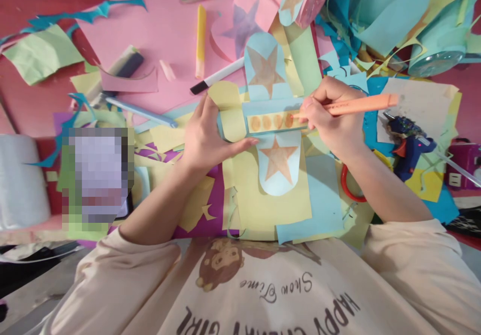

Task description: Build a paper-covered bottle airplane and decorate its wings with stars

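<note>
Bent around an orange marker (356, 105), my right hand (334, 117) has the tip on the last of several orange dots on a pale yellow strip (266, 123). That strip lies on a light blue paper band (272, 107). My left hand (206, 137) rests at the band's left end, thumb stretched along the lower edge, fingers apart from it beside a yellow paper tab (232, 119); its fingertips are partly hidden. Rounded blue pieces with orange stars lie above (264, 69) and below (279, 167) the band. Beneath is a yellow sheet (270, 210).
A blue glue gun (411, 149) and red-handled scissors (351, 185) lie right of my right forearm. A yellow marker (201, 42), a black-capped pen (218, 74) and a blue pen (141, 109) lie leftward. Paper scraps cover the table; a cyan jar (439, 49) lies upper right.
</note>
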The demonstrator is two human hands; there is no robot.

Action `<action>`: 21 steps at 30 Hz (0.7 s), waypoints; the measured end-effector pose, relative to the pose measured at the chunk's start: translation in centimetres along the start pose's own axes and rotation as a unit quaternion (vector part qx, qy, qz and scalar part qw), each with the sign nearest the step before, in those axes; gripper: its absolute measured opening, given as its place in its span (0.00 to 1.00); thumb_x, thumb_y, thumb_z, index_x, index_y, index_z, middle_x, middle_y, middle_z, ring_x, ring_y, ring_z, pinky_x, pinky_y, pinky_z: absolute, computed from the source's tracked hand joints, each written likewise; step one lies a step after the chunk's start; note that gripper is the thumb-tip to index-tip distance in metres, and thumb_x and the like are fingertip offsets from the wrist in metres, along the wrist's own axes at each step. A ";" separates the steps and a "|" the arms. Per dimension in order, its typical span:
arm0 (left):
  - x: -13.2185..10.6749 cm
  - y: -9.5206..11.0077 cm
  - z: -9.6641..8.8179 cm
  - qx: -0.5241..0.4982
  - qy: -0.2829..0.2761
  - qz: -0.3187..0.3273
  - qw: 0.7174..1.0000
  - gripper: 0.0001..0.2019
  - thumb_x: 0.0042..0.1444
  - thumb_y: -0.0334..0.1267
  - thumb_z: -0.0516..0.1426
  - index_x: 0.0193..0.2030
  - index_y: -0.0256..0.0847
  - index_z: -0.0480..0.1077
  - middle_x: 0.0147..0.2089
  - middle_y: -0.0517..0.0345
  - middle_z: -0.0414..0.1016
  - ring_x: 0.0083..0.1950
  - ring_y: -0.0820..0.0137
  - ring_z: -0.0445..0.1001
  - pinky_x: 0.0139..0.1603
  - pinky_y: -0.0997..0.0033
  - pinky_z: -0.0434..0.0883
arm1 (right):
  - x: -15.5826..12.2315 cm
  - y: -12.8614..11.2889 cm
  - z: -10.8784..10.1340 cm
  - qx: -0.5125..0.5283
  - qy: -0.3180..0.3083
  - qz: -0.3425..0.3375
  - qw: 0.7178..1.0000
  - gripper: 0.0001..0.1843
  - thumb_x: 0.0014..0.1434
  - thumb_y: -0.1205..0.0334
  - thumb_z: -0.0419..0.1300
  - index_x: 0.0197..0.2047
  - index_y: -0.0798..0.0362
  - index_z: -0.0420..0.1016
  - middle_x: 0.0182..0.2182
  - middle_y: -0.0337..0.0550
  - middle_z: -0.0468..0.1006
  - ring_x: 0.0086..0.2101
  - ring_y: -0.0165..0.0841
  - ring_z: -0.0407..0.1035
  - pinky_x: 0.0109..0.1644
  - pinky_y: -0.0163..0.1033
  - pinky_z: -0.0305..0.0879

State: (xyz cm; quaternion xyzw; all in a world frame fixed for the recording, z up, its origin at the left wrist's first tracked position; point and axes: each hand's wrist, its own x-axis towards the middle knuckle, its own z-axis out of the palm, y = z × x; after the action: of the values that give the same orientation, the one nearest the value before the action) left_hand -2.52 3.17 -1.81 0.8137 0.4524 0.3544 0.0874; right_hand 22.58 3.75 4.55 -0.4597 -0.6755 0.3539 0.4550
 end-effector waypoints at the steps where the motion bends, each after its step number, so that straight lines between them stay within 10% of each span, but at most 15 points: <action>1: 0.0 0.0 0.0 -0.004 -0.003 -0.007 1.000 0.45 0.47 0.74 0.53 0.59 0.38 0.60 0.54 0.48 0.70 0.57 0.55 0.73 0.50 0.55 0.76 | 0.0 -0.1 0.0 0.013 -0.005 0.003 1.000 0.22 0.57 0.61 0.62 0.19 0.49 0.56 0.16 0.32 0.62 0.19 0.26 0.61 0.23 0.36 0.60; 10: 0.2 0.6 -0.4 -0.025 -0.019 -0.070 0.997 0.39 0.46 0.73 0.56 0.55 0.46 0.61 0.54 0.51 0.70 0.60 0.57 0.71 0.54 0.53 0.76 | 0.9 -1.0 -1.0 0.088 0.054 0.028 0.994 0.14 0.59 0.62 0.57 0.21 0.48 0.67 0.16 0.33 0.70 0.15 0.27 0.60 0.17 0.38 0.49; 21: 0.1 0.4 -0.4 -0.037 -0.015 -0.072 0.997 0.45 0.43 0.76 0.55 0.58 0.41 0.61 0.53 0.46 0.70 0.54 0.54 0.74 0.50 0.52 0.74 | 0.1 0.5 -0.8 -0.025 0.008 0.050 0.998 0.23 0.59 0.49 0.62 0.22 0.47 0.55 0.17 0.33 0.60 0.22 0.32 0.65 0.31 0.42 0.68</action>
State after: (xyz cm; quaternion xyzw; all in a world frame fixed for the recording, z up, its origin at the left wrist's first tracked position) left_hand -2.43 2.98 -1.28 0.7802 0.4955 0.3513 0.1493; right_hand 23.51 4.04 4.43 -0.5069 -0.6570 0.3555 0.4302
